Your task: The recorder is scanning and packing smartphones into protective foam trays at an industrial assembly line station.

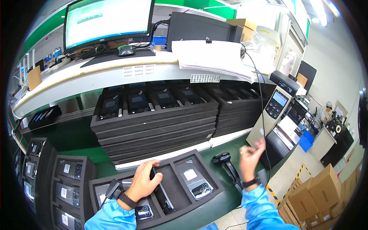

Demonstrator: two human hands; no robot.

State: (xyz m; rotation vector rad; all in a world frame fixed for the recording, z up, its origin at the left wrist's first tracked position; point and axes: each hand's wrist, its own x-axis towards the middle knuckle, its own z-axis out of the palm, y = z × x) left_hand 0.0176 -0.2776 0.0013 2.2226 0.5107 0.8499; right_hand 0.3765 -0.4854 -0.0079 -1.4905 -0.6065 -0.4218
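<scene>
Clock read from the middle of the near tray, 12 pointing away from the person. Near tray (pixel 216 188): black foam, soft matte rim, long slots. Left hand (pixel 145 180) over its centre, thumb and fingers closed on the upper end of a dark phone (pixel 165 197), slim, tilted on edge in the middle slot. At 3 o'clock within the tray, one glossy phone (pixel 190 177) lies flat, white label, camera block at its lower end. Phones under the left forearm: part hidden, cannot count.

Right hand (pixel 251 155) at 2 o'clock, in the air, fingers loosely bent, grip moderately wide. One black hand scanner (pixel 231 171) just beside it. Open room: green bench (pixel 222 145) between tray and scanner.

9 o'clock: two more foam trays (pixel 89 176), three phones visible in each.

12 to 1 o'clock: two stacks of foam trays (pixel 157 130), square-edged; layers blur together. Four phones (pixel 140 102) in the left stack's top front row.

2 o'clock: one boxy beige printer (pixel 264 128). Farther, one seated person (pixel 321 115).

3 o'clock: brown cardboard boxes (pixel 303 195).

11 o'clock: one flat monitor (pixel 107 23) above a pale shelf (pixel 96 78).
</scene>
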